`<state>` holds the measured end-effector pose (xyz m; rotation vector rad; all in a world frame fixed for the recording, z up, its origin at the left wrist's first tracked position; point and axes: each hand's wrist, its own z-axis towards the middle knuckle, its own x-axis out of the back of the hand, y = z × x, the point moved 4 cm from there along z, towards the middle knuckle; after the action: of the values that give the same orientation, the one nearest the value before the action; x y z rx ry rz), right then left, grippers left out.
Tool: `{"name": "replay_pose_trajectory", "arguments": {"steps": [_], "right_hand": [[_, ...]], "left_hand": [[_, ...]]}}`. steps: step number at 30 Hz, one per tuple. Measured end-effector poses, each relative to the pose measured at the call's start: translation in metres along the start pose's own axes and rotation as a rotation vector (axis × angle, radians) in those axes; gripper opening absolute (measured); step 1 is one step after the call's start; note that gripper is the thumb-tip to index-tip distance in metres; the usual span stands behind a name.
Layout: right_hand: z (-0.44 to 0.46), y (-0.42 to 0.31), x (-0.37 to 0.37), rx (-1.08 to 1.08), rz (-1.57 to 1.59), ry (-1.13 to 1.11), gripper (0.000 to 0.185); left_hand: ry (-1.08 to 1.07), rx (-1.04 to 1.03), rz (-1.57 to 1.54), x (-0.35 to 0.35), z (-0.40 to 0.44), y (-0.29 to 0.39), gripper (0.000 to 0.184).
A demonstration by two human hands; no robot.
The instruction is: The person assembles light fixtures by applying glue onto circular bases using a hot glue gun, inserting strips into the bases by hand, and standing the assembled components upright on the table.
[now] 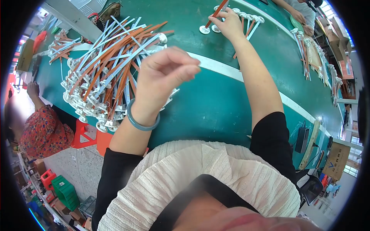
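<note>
While the left hand point(165, 75) is poised beside the heap of strips point(115, 73) in the head view, the right hand point(230, 26) reaches to the far side of the table point(200, 119), with an orange strip point(218, 12) clamped between thumb and fingers. That strip slants up from a white disc point(204, 30) at its lower end. Just beyond the right hand lies a group of laid-out strips point(252, 26), their white ends close together in a row.

The fingers of the left hand curl toward the thumb, seemingly with nothing between them; they are blurred, and I cannot tell whether the tips meet. A bracelet point(142, 119) circles that wrist.

The heap looks like the likeliest source of trouble. Its strips cross at many angles and its white ends are bunched together, so drawing one out could drag neighbours along, bend a strip or pull at an end. The bracelet or forearm might also catch a strip that sticks out. At the far side, a careless turn of the held strip, or a brush of the right hand, could knock the row askew, since its pieces lie so near. A pinch on so narrow a strip may also let it twist, tipping the disc.
</note>
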<state>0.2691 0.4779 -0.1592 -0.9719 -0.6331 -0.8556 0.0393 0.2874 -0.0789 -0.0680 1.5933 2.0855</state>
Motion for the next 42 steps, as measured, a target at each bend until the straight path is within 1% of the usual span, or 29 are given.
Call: {"name": "replay_pose_trajectory", "arguments": {"steps": [4, 8, 10, 14, 16, 20, 22, 25, 26, 28, 30, 31, 32, 33, 35, 36, 39, 40, 41, 42], "right_hand": [[-0.001, -0.001, -0.004, -0.015, -0.046, -0.025, 0.026], [-0.003, -0.01, -0.007, 0.036, -0.144, 0.017, 0.028], [-0.002, -0.013, -0.008, 0.041, -0.181, 0.014, 0.029], [-0.001, -0.005, -0.015, 0.03, -0.146, 0.019, 0.03], [-0.005, -0.005, -0.014, 0.024, -0.128, 0.026, 0.031], [-0.009, -0.005, -0.009, -0.033, -0.017, -0.004, 0.035], [-0.012, -0.01, 0.001, -0.05, 0.066, -0.027, 0.038], [-0.021, -0.007, 0.023, 0.057, 0.035, 0.126, 0.039], [-0.029, -0.004, 0.035, 0.044, 0.077, 0.163, 0.042], [-0.053, -0.031, 0.066, -0.161, 0.476, -0.012, 0.051], [-0.089, -0.083, 0.09, -0.095, 0.777, -0.241, 0.062], [-0.113, -0.116, 0.095, 0.074, 0.879, -0.386, 0.07], [-0.145, -0.143, 0.095, 0.066, 1.015, -0.592, 0.073], [-0.174, -0.166, 0.094, 0.057, 1.153, -0.806, 0.077], [-0.2, -0.183, 0.106, 0.038, 1.162, -0.784, 0.07], [-0.21, -0.189, 0.113, 0.029, 1.17, -0.781, 0.067], [-0.242, -0.175, 0.135, -0.199, 0.763, -0.885, 0.035], [-0.254, -0.173, 0.145, -0.121, 0.652, -0.808, 0.027], [-0.268, -0.17, 0.158, -0.047, 0.541, -0.725, 0.019], [-0.287, -0.163, 0.176, -0.086, 0.57, -0.69, 0.017]], "left_hand": [[-0.099, 0.153, 0.05, -0.016, -0.016, -0.021, 0.013], [-0.244, 0.169, 0.151, -0.025, -0.026, -0.034, 0.011], [-0.229, 0.172, 0.137, -0.028, -0.028, -0.037, 0.009], [-0.207, 0.191, 0.098, -0.029, -0.03, -0.04, 0.009], [-0.236, 0.232, 0.1, -0.028, -0.032, -0.042, 0.009], [-0.262, 0.285, 0.082, -0.032, -0.034, -0.048, 0.01], [-0.298, 0.305, 0.143, -0.034, -0.038, -0.052, 0.009], [-0.347, 0.328, 0.173, -0.038, -0.044, -0.049, 0.008], [-0.362, 0.334, 0.171, -0.039, -0.047, -0.047, 0.008], [-0.414, 0.314, 0.178, -0.041, -0.053, -0.042, 0.008], [-0.478, 0.253, 0.22, -0.047, -0.057, -0.034, 0.008], [-0.513, 0.207, 0.261, -0.051, -0.058, -0.026, 0.008], [-0.544, 0.164, 0.304, -0.055, -0.062, -0.02, 0.008], [-0.544, 0.156, 0.255, -0.058, -0.068, -0.016, 0.009], [-0.519, 0.148, 0.166, -0.06, -0.083, -0.01, 0.012], [-0.548, 0.151, 0.114, -0.058, -0.093, -0.011, 0.023], [-0.531, -0.003, 0.366, -0.038, -0.11, 0.016, 0.035], [-0.551, -0.036, 0.479, -0.028, -0.113, 0.028, 0.039], [-0.494, -0.169, 0.587, -0.013, -0.113, 0.037, 0.038], [-0.363, -0.162, 0.724, 0.005, -0.112, 0.045, 0.036]]}}
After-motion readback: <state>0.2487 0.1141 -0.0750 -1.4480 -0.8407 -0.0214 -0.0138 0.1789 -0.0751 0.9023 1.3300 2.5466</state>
